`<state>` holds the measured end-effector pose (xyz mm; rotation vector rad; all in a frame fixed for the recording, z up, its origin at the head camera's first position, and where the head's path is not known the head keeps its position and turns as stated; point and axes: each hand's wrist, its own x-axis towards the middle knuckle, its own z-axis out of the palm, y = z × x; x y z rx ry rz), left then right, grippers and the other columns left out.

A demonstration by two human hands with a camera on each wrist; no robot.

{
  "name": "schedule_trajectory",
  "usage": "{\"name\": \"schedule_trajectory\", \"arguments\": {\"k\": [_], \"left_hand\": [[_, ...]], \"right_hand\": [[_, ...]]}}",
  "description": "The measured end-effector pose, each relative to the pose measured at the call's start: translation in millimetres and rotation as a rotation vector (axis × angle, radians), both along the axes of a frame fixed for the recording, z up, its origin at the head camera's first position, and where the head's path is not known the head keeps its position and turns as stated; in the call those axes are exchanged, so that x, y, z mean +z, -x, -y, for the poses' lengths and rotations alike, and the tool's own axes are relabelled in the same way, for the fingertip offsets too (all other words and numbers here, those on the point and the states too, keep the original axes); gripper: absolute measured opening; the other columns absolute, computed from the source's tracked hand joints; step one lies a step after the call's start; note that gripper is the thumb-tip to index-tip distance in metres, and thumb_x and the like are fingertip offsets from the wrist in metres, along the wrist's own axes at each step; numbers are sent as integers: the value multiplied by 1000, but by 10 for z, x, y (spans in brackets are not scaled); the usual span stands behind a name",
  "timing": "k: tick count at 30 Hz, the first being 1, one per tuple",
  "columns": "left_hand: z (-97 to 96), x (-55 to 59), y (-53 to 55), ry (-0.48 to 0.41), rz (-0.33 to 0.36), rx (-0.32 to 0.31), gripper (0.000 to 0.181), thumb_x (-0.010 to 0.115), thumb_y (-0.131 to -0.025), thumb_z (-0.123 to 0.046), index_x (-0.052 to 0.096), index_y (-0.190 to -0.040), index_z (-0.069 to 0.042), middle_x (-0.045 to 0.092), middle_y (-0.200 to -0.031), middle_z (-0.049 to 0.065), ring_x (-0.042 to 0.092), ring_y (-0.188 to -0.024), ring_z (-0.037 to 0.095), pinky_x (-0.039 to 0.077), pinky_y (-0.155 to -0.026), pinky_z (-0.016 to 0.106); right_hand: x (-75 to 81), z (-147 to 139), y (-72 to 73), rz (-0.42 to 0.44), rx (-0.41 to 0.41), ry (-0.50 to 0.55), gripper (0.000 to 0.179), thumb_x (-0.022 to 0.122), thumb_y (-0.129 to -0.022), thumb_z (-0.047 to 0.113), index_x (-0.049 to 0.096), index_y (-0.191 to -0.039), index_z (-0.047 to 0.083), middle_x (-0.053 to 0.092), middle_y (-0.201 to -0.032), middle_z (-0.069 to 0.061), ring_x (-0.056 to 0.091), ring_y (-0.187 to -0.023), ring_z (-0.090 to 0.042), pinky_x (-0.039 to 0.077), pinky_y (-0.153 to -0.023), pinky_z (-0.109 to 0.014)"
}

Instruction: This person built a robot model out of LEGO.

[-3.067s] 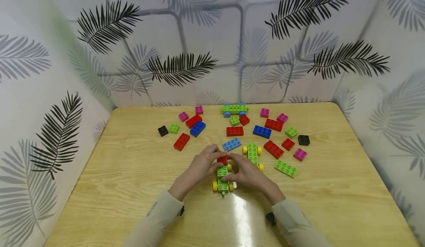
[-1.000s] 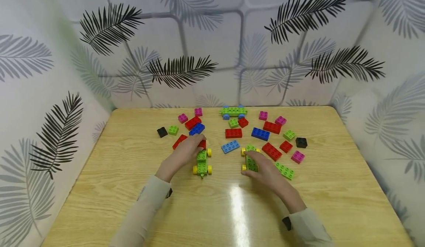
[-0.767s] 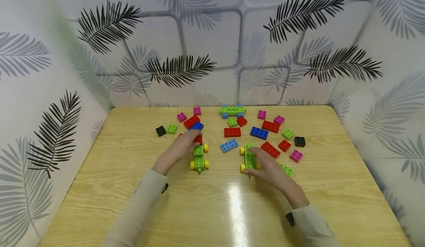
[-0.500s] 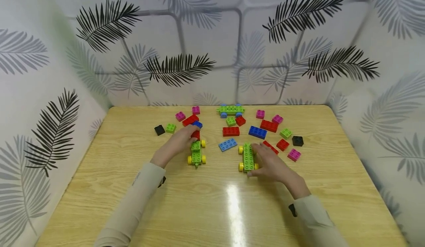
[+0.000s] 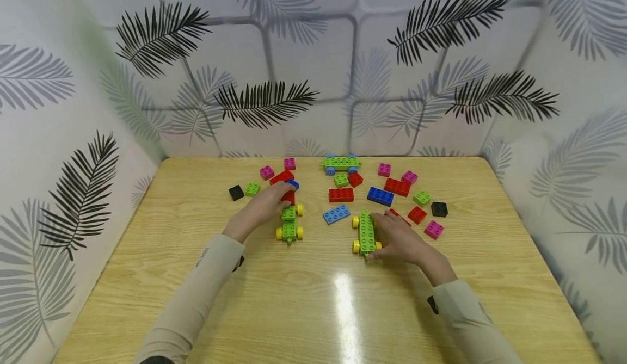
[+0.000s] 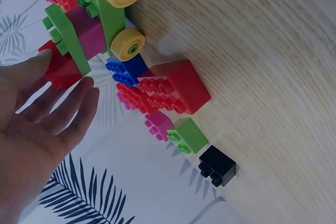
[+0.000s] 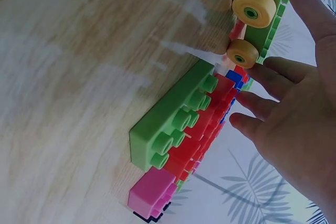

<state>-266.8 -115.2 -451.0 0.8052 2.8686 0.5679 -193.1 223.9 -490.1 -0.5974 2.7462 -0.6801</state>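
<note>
My left hand (image 5: 262,206) pinches a red toy brick (image 6: 64,72) between thumb and fingers. That brick is on top of a small car with a green wheeled base (image 5: 289,230) and yellow wheels; a magenta brick (image 6: 88,32) and a green brick (image 6: 67,38) are stacked beneath the red one. To the right, my right hand (image 5: 403,239) lies beside a second green wheeled base (image 5: 366,233), fingers spread and relaxed. Its thumb is at the near end of the base, and its fingertips are right by a yellow wheel (image 7: 243,53) in the right wrist view.
A light blue brick (image 5: 336,214) lies between the two wheeled bases. Behind stands a green base with blue wheels (image 5: 342,162). Red, blue, green, magenta and black bricks are scattered left and right, including a green brick (image 7: 173,119) under the right hand.
Both hands were together at the car in the middle. My left hand has moved it left and farther back. My right hand has shifted to the other base and slid to its right side.
</note>
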Motion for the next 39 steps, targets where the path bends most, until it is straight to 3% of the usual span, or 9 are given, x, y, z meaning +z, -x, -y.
{"name": "schedule_trajectory", "arguments": {"k": [3, 7, 11, 15, 23, 26, 31, 35, 39], "left_hand": [[-11, 18, -32, -21, -57, -8, 42, 62, -94, -10, 51, -134, -2, 53, -132, 17, 51, -122, 32, 42, -102, 44], [-63, 91, -121, -54, -188, -24, 42, 64, -94, -12, 53, -133, -2, 53, -129, 15, 49, -121, 31, 41, -102, 44], [-189, 188, -275, -108, -279, -58, 36, 64, -93, -11, 57, -127, -2, 56, -126, 13, 51, -119, 29, 45, -99, 40], [-364, 203, -470, -160, -302, -109, 30, 65, -92, -9, 61, -122, -3, 59, -121, 11, 55, -113, 26, 48, -95, 36], [-741, -64, -744, -191, -187, -212, 33, 63, -94, -16, 59, -125, -5, 58, -123, 8, 56, -114, 24, 47, -96, 35], [-863, -182, -799, -175, -77, -211, 41, 62, -96, -22, 54, -132, -6, 55, -131, 8, 51, -123, 24, 44, -101, 36], [-1034, -333, -816, -171, 82, -209, 66, 68, -90, -32, 40, -146, -9, 41, -146, 7, 38, -136, 23, 37, -107, 37], [-1106, -390, -807, -167, 100, -243, 83, 74, -83, -38, 32, -149, -8, 36, -149, 7, 33, -138, 22, 34, -109, 35], [-1150, -434, -810, -143, 126, -249, 90, 74, -82, -39, 28, -151, -6, 34, -150, 8, 34, -138, 22, 34, -109, 34]], "right_hand": [[-4, -8, -4, -6, 3, -8, 102, 84, -71, 45, 34, -147, -1, 37, -149, -19, 21, -140, -46, 21, -110, -60], [12, -7, -13, -19, 4, -10, 102, 85, -69, 44, 36, -146, -1, 40, -148, -19, 23, -139, -46, 22, -110, -59], [21, -8, -22, -26, 0, -11, 102, 86, -67, 45, 38, -145, 0, 41, -147, -19, 23, -139, -45, 22, -110, -59], [16, -12, -33, -29, 2, -17, 103, 86, -66, 47, 38, -145, 0, 41, -146, -19, 24, -139, -44, 22, -110, -59], [-23, -2, -86, -37, -8, -8, 105, 86, -65, 49, 38, -145, 0, 40, -147, -20, 22, -140, -43, 19, -111, -59], [-45, 10, -124, -53, -1, -4, 105, 85, -65, 50, 38, -145, 0, 40, -147, -20, 23, -140, -44, 20, -111, -59], [-48, 21, -197, -80, 0, -2, 104, 86, -65, 48, 38, -144, -1, 41, -146, -21, 25, -139, -44, 20, -111, -58], [-46, 29, -248, -82, 0, 15, 104, 86, -65, 47, 39, -144, -2, 41, -146, -21, 24, -140, -44, 20, -111, -58], [-54, 44, -294, -91, 2, 19, 104, 86, -65, 47, 39, -143, -1, 42, -145, -20, 25, -139, -44, 20, -111, -58]]}}
